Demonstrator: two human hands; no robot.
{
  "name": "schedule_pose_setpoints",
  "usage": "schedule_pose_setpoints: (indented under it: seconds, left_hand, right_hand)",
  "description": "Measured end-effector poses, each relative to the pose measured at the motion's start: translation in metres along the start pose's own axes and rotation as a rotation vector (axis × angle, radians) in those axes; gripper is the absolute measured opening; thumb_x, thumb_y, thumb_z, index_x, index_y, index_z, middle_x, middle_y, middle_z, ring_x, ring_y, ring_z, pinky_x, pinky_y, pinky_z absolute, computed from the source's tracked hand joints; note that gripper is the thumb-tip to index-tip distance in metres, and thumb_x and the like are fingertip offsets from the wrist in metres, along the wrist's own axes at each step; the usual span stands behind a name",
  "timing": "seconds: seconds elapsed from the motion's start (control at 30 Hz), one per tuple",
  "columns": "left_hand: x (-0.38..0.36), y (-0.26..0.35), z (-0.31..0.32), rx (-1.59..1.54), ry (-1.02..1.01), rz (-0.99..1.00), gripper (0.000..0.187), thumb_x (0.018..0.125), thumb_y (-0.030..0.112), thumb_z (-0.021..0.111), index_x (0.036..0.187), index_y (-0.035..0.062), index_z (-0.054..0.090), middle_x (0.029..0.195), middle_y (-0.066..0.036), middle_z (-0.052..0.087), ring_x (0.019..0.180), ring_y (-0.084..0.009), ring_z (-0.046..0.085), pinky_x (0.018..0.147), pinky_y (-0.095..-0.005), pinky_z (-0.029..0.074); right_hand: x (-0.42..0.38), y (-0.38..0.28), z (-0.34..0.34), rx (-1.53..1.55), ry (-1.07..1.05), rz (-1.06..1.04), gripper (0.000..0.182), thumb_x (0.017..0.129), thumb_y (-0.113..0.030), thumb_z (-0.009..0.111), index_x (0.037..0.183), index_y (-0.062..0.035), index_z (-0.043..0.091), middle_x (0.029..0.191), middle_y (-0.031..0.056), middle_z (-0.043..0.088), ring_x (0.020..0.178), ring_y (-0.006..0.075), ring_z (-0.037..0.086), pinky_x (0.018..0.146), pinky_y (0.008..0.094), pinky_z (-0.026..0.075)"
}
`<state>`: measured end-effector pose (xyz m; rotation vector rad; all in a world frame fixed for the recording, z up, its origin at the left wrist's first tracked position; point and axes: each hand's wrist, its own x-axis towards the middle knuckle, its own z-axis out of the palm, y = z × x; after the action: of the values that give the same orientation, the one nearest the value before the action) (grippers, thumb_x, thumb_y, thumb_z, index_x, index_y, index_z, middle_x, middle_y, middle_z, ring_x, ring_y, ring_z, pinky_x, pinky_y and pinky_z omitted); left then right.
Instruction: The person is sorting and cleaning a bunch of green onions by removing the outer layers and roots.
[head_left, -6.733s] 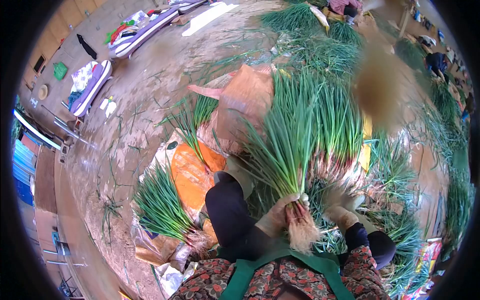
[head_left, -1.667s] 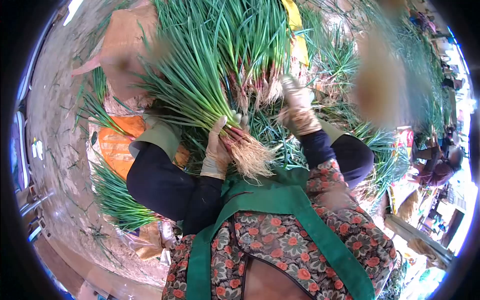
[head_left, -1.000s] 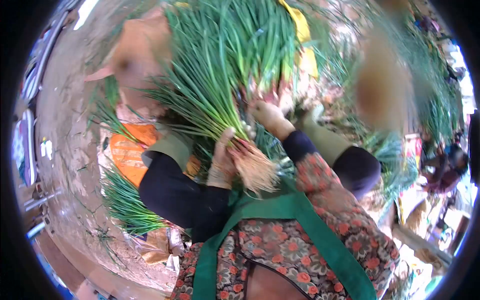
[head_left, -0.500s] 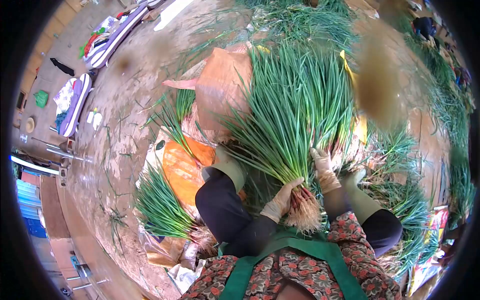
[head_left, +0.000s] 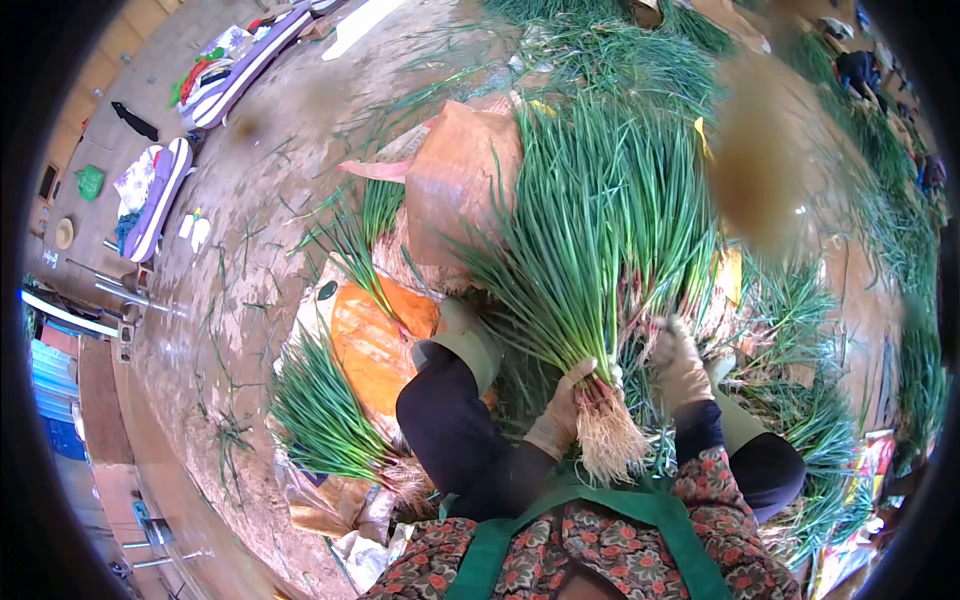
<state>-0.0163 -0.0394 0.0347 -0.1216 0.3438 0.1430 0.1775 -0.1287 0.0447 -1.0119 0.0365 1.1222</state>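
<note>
Brown floor (head_left: pixel 250 290) sweeps across the head camera's view, littered with loose green blades, a straw hat (head_left: pixel 65 234) and a green bag (head_left: pixel 90 182) away at the far left edge. Front and centre, between the bent knees, the gloved left hand (head_left: pixel 560 415) has its grip closed round a bunch of green onions (head_left: pixel 575 320), pale roots hanging below, leaves fanning forward! Across from it, the gloved right hand (head_left: pixel 683 370) is up near the root ends of a large onion heap (head_left: pixel 660 190); its grip is blurred, so open or closed, I can't tell. Left of the knees, another bunch (head_left: pixel 325 410) lies beside an orange sack (head_left: pixel 375 345).
</note>
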Motion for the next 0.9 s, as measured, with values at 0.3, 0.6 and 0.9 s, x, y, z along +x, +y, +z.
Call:
schedule_pose_setpoints:
  seconds: [0.3, 0.6, 0.9]
  left_hand:
    - [0.002, -0.007, 0.005, 0.028, 0.001, 0.061, 0.035, 0.084, 0.023, 0.06, 0.11, 0.0, 0.055, 0.1, -0.013, 0.062, 0.086, -0.0239, 0.06, 0.079, -0.0391, 0.05]
    - [0.013, -0.001, -0.033, -0.066, 0.106, -0.024, 0.043, 0.087, 0.035, 0.052, 0.114, 0.0012, 0.054, 0.095, -0.015, 0.062, 0.083, -0.0283, 0.061, 0.077, -0.0411, 0.051]
    - [-0.022, 0.036, 0.067, -0.033, -0.433, 0.249, 0.044, 0.089, 0.03, 0.054, 0.127, 0.0098, 0.043, 0.106, -0.004, 0.052, 0.089, -0.0118, 0.05, 0.084, -0.033, 0.04]
  right_hand:
    - [-0.023, 0.036, 0.039, -0.012, -0.196, 0.23, 0.027, 0.095, -0.021, 0.047, 0.116, -0.006, 0.054, 0.071, -0.0057, 0.05, 0.057, 0.0045, 0.044, 0.053, 0.0165, 0.038]
    - [-0.004, 0.051, -0.006, -0.521, -0.338, 0.027, 0.027, 0.091, -0.017, 0.055, 0.114, -0.0014, 0.057, 0.096, 0.0004, 0.063, 0.085, 0.0113, 0.056, 0.075, 0.0273, 0.046]
    - [-0.049, 0.086, -0.098, -1.775, -0.701, 0.148, 0.042, 0.086, -0.033, 0.052, 0.113, -0.0003, 0.056, 0.107, 0.0145, 0.06, 0.101, 0.0275, 0.056, 0.085, 0.0343, 0.044]
